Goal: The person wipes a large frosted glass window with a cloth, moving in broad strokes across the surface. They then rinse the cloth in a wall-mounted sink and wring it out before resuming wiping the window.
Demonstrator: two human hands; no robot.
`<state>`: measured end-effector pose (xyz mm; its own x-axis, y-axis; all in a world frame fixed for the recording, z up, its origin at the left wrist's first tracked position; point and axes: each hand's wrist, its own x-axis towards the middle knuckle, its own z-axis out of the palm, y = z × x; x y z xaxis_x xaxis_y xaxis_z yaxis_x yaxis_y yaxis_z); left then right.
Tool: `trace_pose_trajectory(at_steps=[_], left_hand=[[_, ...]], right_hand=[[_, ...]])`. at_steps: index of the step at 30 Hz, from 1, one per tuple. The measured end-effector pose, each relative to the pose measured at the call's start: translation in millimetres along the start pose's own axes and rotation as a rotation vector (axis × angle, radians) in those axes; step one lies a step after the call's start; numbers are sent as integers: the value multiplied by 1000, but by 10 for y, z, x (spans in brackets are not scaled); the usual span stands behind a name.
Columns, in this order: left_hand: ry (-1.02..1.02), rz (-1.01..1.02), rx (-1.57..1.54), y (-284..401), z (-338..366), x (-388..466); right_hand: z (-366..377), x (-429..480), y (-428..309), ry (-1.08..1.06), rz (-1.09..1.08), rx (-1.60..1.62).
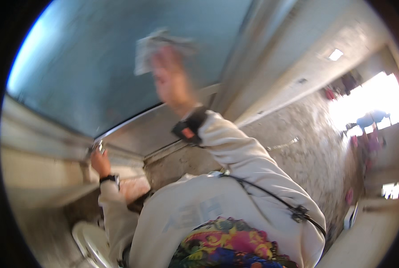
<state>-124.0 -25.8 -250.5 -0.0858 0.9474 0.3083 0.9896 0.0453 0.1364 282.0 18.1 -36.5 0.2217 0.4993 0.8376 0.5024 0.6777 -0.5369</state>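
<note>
My right hand, blurred, presses a crumpled whitish sheet, paper or cloth, against a glossy blue-grey door panel. My left hand is at the panel's lower left edge, its fingers around a small shiny metal handle or latch. Below the glossy area runs a plain, dull lower strip of the door. A dark band with an orange-red patch is around my right wrist, and a dark watch is on my left.
A pale frame and wall rise on the right. Rough grey floor stretches towards a bright opening with hanging items. At lower left stands a white basin or toilet. A reddish block lies by my left forearm.
</note>
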Motion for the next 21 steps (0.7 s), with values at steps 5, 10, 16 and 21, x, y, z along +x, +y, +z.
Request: trace_pose_trajectory(at_steps=[5,10,16,21], left_hand=[[11,12,24,-29,-15,13],[-39,-36,140,6,-60,23],[-66,-41,135,58,-92,30],[17,-105,49,73,-24,-32]], right_hand=[[-232,805,-264,-108,-548,-440],[-470,1737,-559,-32,-706,-505],[-884,2722,-638,103,-733,-504],[-1332,3425,-824,24,-738,-477]])
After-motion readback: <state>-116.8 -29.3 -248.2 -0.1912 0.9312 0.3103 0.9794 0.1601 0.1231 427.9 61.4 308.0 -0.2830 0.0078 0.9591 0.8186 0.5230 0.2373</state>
